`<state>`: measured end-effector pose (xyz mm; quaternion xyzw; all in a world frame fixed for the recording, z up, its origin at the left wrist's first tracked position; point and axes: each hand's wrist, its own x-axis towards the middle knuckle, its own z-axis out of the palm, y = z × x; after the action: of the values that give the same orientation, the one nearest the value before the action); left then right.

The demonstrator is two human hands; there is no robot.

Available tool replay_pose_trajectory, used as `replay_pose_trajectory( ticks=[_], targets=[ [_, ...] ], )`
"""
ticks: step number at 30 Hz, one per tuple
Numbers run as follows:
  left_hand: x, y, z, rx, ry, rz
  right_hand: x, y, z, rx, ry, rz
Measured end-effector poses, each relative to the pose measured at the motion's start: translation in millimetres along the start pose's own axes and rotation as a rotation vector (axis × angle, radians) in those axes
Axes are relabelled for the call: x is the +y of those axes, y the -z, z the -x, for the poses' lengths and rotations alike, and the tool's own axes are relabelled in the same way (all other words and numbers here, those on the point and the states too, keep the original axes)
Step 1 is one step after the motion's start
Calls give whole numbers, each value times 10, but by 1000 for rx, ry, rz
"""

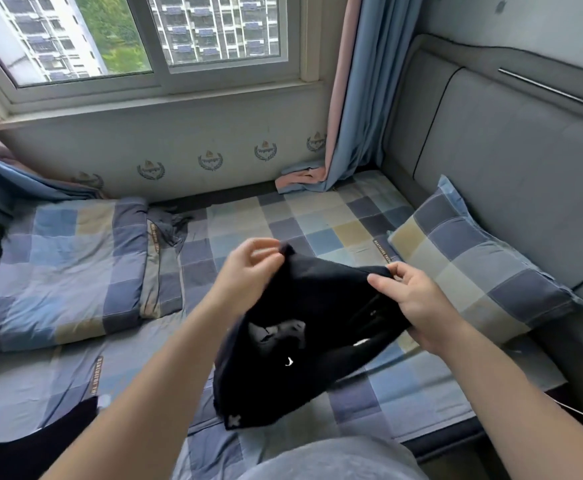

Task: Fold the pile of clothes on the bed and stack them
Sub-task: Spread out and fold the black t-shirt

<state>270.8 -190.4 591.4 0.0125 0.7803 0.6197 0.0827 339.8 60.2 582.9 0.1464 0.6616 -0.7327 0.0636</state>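
Black garment (311, 327), prob. a top w/ small white marks, is up off the bed (317, 216), held betw. both hands over the checked sheet. Left hand (248, 268) pinches one top corner w/ curled fingertips; right hand (418, 303) grips the opposite edge, thumb on top, fingers under. Risk: left pinch has only a tip of cloth, so it could slip & drop that side. Lower half hangs bunched, so a fold from here may go crooked w/ layers trapped inside. Count: 2 hands, 1 garment in hand, 1 more dark garment (41, 441) at bed's near-left edge, 1 crumpled grey cloth (170, 221) beside 1 folded quilt (58, 265), 1 pillow (473, 268) at right. No stack visible yet.
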Motion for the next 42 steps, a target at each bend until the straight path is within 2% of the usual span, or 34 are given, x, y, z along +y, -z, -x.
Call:
replay_pose_trajectory(
  ticks=[2, 4, 5, 7, 10, 16, 20, 24, 26, 30, 32, 35, 38, 40, 42],
  targets=[
    [-23, -153, 148, -214, -56, -127, -134, -173, -19, 23, -17, -67],
    [-42, -318, 303, -473, -3, -172, -236, -345, -45, 20, -24, -118],
    [-67, -406, 374, -543, 29, -147, -282, -429, -53, 8, -20, -147],
    [-164, -585, 435, -462, 17, -156, -374, -557, -58, -25, -11, -215],
    [-327, -685, 425, -194, 17, -205, -516, -641, -91, -30, 11, -307],
    [-460, -339, 321, -143, 17, -160, -612, -393, -262, 138, 1, -462],
    [-423, -210, 237, 118, -46, -319, -637, -311, -326, 187, 22, -579],
    [-512, -167, 201, 275, 38, -354, -743, -350, -385, 196, 51, -653],
    [-578, -67, 185, 280, 69, -311, -779, -299, -432, 222, 65, -676],
    [-372, 112, 197, 95, 108, -76, -665, -156, -560, 272, 68, -721],
    [-122, 143, 252, 41, 150, 94, -527, -162, -579, 220, 96, -633],
    [230, 116, 307, -31, 168, 296, -183, -327, -416, -82, 89, -361],
    [488, 45, 339, -46, 138, 370, 260, -609, -222, -331, 67, -76],
    [609, 7, 361, -53, 138, 421, 526, -807, -183, -345, 67, 85],
    [686, 21, 357, -47, 146, 457, 746, -925, -187, -285, 61, 246]
  ],
)
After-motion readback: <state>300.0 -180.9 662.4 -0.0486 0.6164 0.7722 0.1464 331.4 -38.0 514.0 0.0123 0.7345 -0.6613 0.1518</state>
